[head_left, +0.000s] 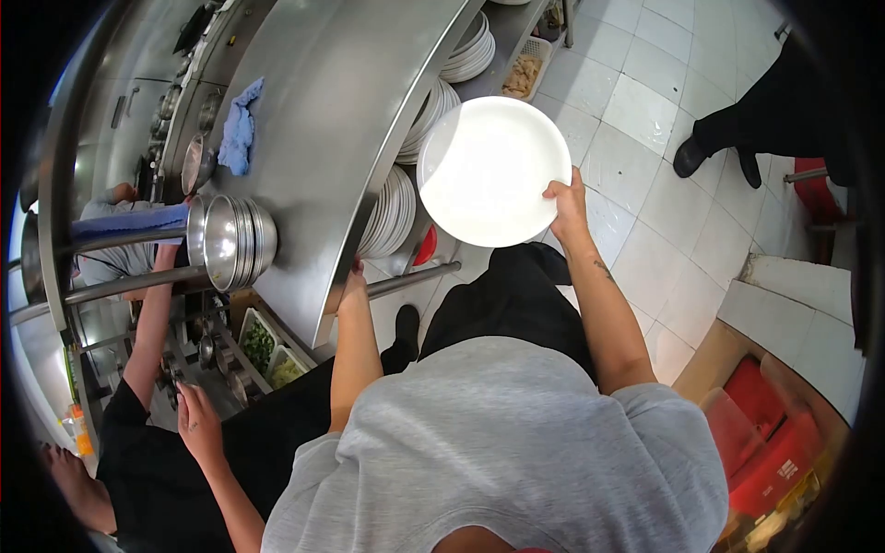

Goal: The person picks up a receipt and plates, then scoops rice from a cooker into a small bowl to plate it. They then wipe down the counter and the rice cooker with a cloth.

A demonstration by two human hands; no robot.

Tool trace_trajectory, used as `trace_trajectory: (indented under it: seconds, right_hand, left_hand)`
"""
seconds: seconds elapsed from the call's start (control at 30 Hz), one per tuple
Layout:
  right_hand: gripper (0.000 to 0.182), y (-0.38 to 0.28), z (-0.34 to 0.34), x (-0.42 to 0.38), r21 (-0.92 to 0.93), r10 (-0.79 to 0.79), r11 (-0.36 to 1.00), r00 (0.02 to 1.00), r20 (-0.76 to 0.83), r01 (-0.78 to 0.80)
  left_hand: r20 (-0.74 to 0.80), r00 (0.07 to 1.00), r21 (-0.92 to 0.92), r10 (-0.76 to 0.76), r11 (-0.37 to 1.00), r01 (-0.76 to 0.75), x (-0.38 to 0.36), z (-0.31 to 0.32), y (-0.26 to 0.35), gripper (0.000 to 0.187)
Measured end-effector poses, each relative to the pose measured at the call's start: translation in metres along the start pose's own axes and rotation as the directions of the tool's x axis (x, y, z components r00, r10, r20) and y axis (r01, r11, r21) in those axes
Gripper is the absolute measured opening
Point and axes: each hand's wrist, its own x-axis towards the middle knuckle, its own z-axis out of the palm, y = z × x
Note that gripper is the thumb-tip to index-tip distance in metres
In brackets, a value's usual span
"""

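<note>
My right hand point(570, 210) grips a round white plate point(495, 170) by its right rim, thumb on top. The plate is held out over the floor in front of me, overlapping the shelf edge in this view. My left hand point(354, 288) is at the edge of the steel counter point(323, 120), close below a stack of white plates point(391, 214) on the shelf underneath. Its fingers are mostly hidden by the counter edge. More plate stacks point(468, 57) stand farther along the same shelf.
Nested steel bowls point(241, 241) and a blue cloth point(240, 127) lie on the counter. A basket of food pieces point(525, 72) sits beyond the plates. A co-worker's hand point(199, 422) is close on my left. Another person's legs point(737, 129) stand on the tiled floor at right.
</note>
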Motion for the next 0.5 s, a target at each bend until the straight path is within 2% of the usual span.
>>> trace_trajectory:
  seconds: [0.1,0.17,0.2,0.27,0.3,0.4,0.43,0.5]
  right_hand:
    - [0.053,-0.002,0.008,-0.011,0.029,0.005,1.0,0.999,0.04,-0.006]
    - [0.052,0.001,0.017,-0.014,0.026,0.003,1.0,0.997,0.074,-0.005]
    - [0.053,0.002,0.02,-0.017,0.026,0.015,1.0,0.997,0.082,-0.017]
    - [0.053,0.002,0.03,-0.022,0.028,0.04,0.999,0.994,0.1,-0.043]
    - [0.053,0.004,0.033,-0.024,0.026,0.044,0.999,0.992,0.117,-0.047]
    - [0.054,0.009,0.037,-0.023,0.017,0.057,0.998,0.988,0.145,-0.061]
    - [0.053,0.011,0.039,-0.024,0.012,0.075,0.997,0.987,0.144,-0.078]
    - [0.049,0.01,0.043,-0.028,-0.003,0.11,0.994,0.981,0.158,-0.11]
  left_hand:
    - [0.093,0.99,0.05,-0.104,0.994,0.1,0.029,-0.027,-0.001,0.025]
    - [0.159,0.967,0.071,-0.198,0.979,0.189,0.023,-0.016,0.004,0.025]
    - [0.145,0.975,-0.034,-0.167,0.984,0.173,0.014,-0.013,-0.002,0.024]
    - [0.111,0.988,-0.243,-0.103,0.962,0.127,-0.043,0.039,-0.002,0.023]
    - [0.113,0.987,-0.293,-0.115,0.945,0.144,-0.045,0.036,-0.005,0.022]
    - [0.053,0.992,-0.168,-0.116,0.978,0.123,-0.054,0.031,-0.009,0.019]
    - [-0.044,0.988,-0.189,-0.149,0.972,0.139,-0.066,0.037,-0.011,0.016]
    - [0.005,0.988,-0.121,-0.151,0.981,0.151,-0.091,0.046,-0.012,0.013]
